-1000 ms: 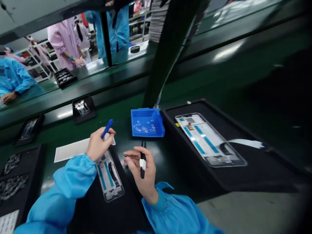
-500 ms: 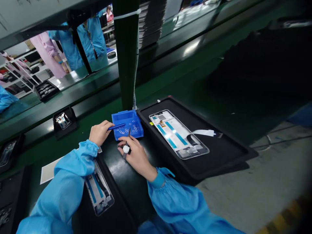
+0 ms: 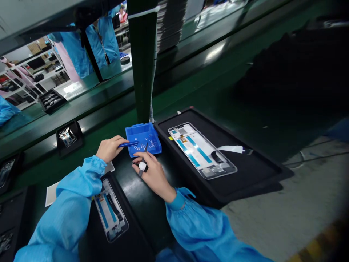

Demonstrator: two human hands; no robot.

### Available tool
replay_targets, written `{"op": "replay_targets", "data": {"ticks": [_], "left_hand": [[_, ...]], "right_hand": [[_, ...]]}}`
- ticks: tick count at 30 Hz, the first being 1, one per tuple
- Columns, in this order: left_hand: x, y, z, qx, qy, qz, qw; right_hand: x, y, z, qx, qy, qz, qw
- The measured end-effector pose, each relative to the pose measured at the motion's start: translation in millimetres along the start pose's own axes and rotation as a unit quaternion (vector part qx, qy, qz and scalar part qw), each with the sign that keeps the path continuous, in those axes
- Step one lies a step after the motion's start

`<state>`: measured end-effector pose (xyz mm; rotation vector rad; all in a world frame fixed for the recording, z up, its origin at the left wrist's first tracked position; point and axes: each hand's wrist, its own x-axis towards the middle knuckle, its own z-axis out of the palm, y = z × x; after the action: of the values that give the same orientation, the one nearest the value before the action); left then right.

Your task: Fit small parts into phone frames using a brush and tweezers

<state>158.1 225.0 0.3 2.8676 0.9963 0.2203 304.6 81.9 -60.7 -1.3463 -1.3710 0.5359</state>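
My left hand [image 3: 109, 148] is closed on a blue pen-like tool [image 3: 128, 144] whose tip reaches over a small blue tray [image 3: 143, 139] of several tiny pale parts. Closed around black tweezers [image 3: 143, 164], my right hand [image 3: 151, 174] points their tips into the same tray. One phone frame [image 3: 110, 209] lies on a black mat under my left sleeve. Another phone frame [image 3: 201, 150] with blue strips lies on a black tray [image 3: 245, 174] to the right.
A green post [image 3: 141, 54] rises just behind the blue tray. Black holders with parts [image 3: 67, 136] ride the belt behind. A white sheet [image 3: 51, 193] lies at the left. People in blue coats [image 3: 103, 40] stand beyond the belt. Floor shows at the right.
Both hands moved from the near phone frame to the blue tray. The blue tool swung from upright to level over it, and the tweezers' tips now point into it. My view shifted right.
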Motion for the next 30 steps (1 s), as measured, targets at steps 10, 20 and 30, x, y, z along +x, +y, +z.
{"op": "replay_targets", "data": {"ticks": [10, 20, 30], "left_hand": [[-10, -17, -12.3, -0.005, 0.038, -0.146, 0.989], [-110, -186, -58.8, 0.028, 0.049, -0.623, 0.780], [-135, -207, -48.1, -0.134, 0.085, -0.667, 0.728]], "right_hand": [[-5, 2, 1, 0.017, 0.030, 0.001, 0.999], [-20, 3, 11, 0.031, 0.070, -0.056, 0.996], [-21, 7, 19, 0.034, 0.053, -0.036, 0.997]]}}
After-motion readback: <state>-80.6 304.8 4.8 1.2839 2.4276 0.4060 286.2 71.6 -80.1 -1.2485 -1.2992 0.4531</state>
